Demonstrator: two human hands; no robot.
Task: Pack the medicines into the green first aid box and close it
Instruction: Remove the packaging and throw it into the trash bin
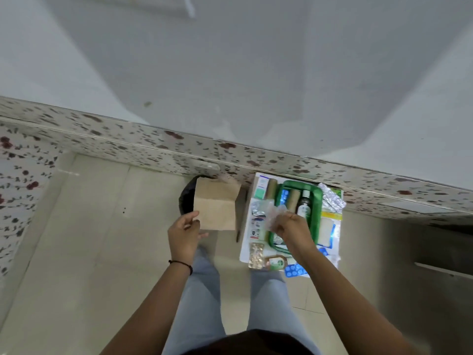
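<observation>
With the right hand, pinching a crinkled clear packet just over the left rim of the open green first aid box. With the left hand, gripping a brown paper bag left of the box. Inside the box, a dark bottle; just beside it, blister strips.

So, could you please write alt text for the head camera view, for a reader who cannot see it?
A person's right hand holds a crinkled clear packet over an open green first aid box containing a bottle, while the left hand holds a brown box. Blister packs lie around the green box on a white sheet.
</observation>
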